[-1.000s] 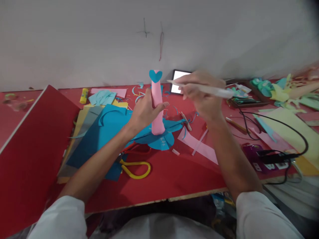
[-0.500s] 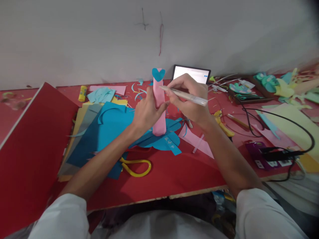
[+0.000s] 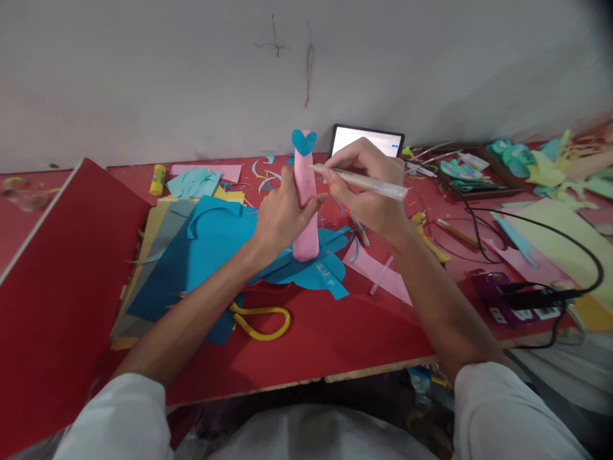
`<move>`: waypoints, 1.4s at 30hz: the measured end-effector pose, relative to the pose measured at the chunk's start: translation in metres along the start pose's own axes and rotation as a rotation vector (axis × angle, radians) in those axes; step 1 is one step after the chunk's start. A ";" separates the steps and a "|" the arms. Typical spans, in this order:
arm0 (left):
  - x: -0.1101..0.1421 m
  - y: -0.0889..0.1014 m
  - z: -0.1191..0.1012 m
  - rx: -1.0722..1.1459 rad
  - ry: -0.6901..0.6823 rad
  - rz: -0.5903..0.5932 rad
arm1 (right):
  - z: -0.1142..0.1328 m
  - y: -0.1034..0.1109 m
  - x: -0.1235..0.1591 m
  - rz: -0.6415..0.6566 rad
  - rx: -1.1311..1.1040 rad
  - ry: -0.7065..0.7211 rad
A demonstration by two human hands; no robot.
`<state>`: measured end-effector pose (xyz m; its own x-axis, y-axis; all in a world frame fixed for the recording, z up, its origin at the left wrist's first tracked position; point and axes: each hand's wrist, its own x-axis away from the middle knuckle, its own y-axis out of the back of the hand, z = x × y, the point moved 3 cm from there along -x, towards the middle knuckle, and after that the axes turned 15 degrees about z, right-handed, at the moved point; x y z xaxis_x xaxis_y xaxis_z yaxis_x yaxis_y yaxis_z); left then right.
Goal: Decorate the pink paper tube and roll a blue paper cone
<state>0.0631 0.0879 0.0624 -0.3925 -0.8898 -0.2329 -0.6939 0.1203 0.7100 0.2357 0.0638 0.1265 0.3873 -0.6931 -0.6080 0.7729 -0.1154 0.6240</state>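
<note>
My left hand (image 3: 286, 209) grips a long pink paper-covered piece (image 3: 305, 236) by its middle, thumb across the front. At the top of that piece is a blue paper heart (image 3: 303, 142). In my right hand (image 3: 371, 179) a pale pen (image 3: 359, 181) is pinched, its tip close to the pink surface below the heart; whether it touches I cannot tell. Under the pink piece lie blue paper cutouts (image 3: 330, 271) with light writing on one strip. Yellow scissors (image 3: 263, 324) rest nearer me, their blades hidden.
A stack of coloured paper (image 3: 215, 230) lies left, beside a leaning red board (image 3: 62, 287). A glue stick (image 3: 158, 179) and a tablet (image 3: 366, 138) stand near the wall. To the right are yellow-handled pliers (image 3: 428, 239), a purple box (image 3: 502, 300) with black cables, and a tray (image 3: 507, 190).
My right hand and the pen have shifted slightly to the right, the tip moving a little away from the middle of the pink piece. My left hand stays put.
</note>
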 end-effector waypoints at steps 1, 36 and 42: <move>0.000 0.000 0.000 0.007 -0.001 0.003 | 0.000 0.000 0.000 0.015 -0.005 -0.007; 0.000 0.003 -0.008 0.077 0.076 0.032 | -0.001 0.000 0.000 0.077 -0.056 0.045; -0.001 0.003 -0.005 0.134 0.036 0.025 | 0.001 0.000 0.000 0.103 -0.082 0.036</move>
<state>0.0649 0.0870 0.0679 -0.3906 -0.9007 -0.1902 -0.7597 0.1987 0.6192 0.2350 0.0632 0.1268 0.4837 -0.6721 -0.5606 0.7659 0.0151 0.6428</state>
